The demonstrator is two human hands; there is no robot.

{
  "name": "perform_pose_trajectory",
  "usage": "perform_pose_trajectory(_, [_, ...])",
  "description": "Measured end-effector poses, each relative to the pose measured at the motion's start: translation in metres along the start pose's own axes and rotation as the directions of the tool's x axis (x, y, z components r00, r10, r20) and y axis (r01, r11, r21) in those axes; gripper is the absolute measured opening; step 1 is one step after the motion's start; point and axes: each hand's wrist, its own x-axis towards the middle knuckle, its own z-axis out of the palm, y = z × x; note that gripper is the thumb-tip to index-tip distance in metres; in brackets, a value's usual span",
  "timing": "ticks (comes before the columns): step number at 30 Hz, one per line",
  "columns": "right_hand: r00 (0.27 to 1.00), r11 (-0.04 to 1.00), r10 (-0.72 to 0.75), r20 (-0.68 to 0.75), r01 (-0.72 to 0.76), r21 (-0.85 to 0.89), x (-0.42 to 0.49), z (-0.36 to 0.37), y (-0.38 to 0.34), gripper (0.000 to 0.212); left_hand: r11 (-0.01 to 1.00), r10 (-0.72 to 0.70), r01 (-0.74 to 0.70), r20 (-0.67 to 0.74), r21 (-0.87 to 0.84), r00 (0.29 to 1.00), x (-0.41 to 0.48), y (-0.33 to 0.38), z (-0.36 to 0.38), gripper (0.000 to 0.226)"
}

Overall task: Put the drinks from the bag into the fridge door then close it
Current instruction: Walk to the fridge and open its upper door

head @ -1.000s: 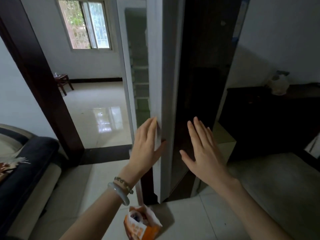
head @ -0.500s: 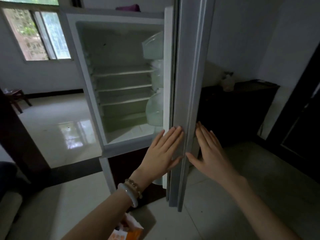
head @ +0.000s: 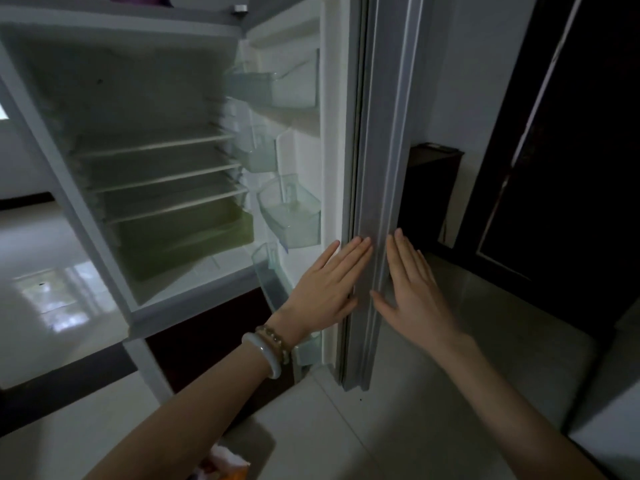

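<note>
The fridge (head: 69,174) stands open with bare shelves inside. Its grey door (head: 384,168) is swung out edge-on in front of me, and clear door bins (head: 289,213) line its inner side with no drinks visible in them. My left hand (head: 325,289) lies flat with fingers apart on the inner edge of the door. My right hand (head: 412,285) is flat on the outer side, fingers spread. The orange and white bag (head: 225,467) sits on the floor at the bottom edge, mostly hidden under my left forearm.
A pale green crisper drawer (head: 187,244) sits at the bottom of the fridge. A dark cabinet (head: 433,188) stands behind the door, with a dark doorway frame (head: 554,150) at right. Pale tiled floor (head: 433,393) lies below.
The fridge door has swung wider open, showing the shelves and door bins. Both hands have stayed flat on the door's edge, and my view has shifted right and closer.
</note>
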Motion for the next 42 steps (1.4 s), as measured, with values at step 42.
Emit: perform_pose_trajectory(42, [0.880, 0.830, 0.465, 0.090, -0.399, -0.388, 0.119, 0.049, 0.135, 0.081, 0.994, 0.019, -0.027, 0.070, 0.107, 0.997, 0.131, -0.100, 0.108, 0.080])
